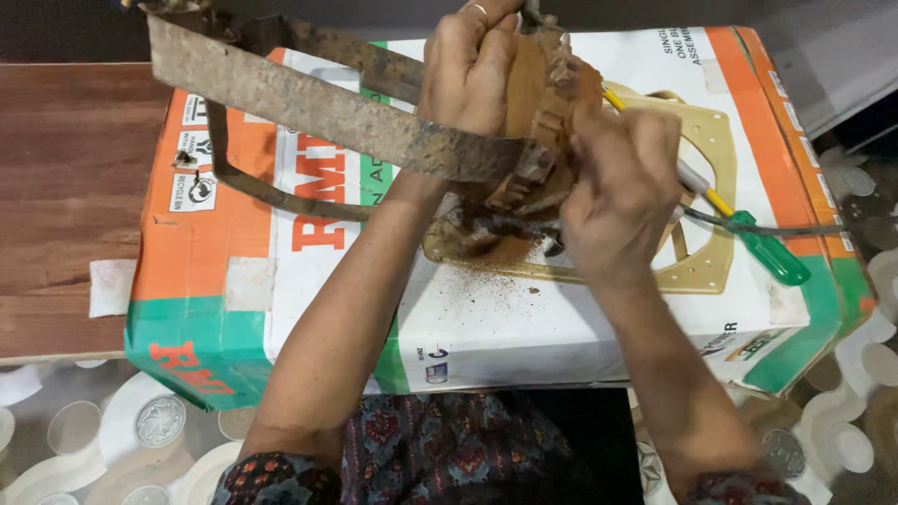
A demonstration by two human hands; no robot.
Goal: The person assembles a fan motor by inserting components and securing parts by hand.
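While the far left of the view is just a brown wooden tabletop (65, 187) with a small white scrap (110, 286) lying on it, the big cardboard box (234, 271) takes up most of the middle, orange, white and green, resting flat on its side. Two long rusty metal blades (309, 112) stretch from the upper left across the box toward the centre, where they join a rusty fan motor (543, 103). That motor sits above the top middle of the box, held up off the cardboard.

The left hand (468, 70) is closed around the motor's left side, fingers wrapped over the top, a ring showing on one finger. Rust crumbs (496, 271) are scattered on the white face of the box right below it.

Just to the right, the right hand (622, 192) is curled shut against the motor's lower right side. It looks like it's pinching something small, but what exactly is hidden by the fingers.

Behind that hand lies a screwdriver (762, 248) with a yellow shaft and green handle, angled down to the right on the box, next to a dark cable (776, 227). A patterned glass surface (861, 355) shows on the far right.
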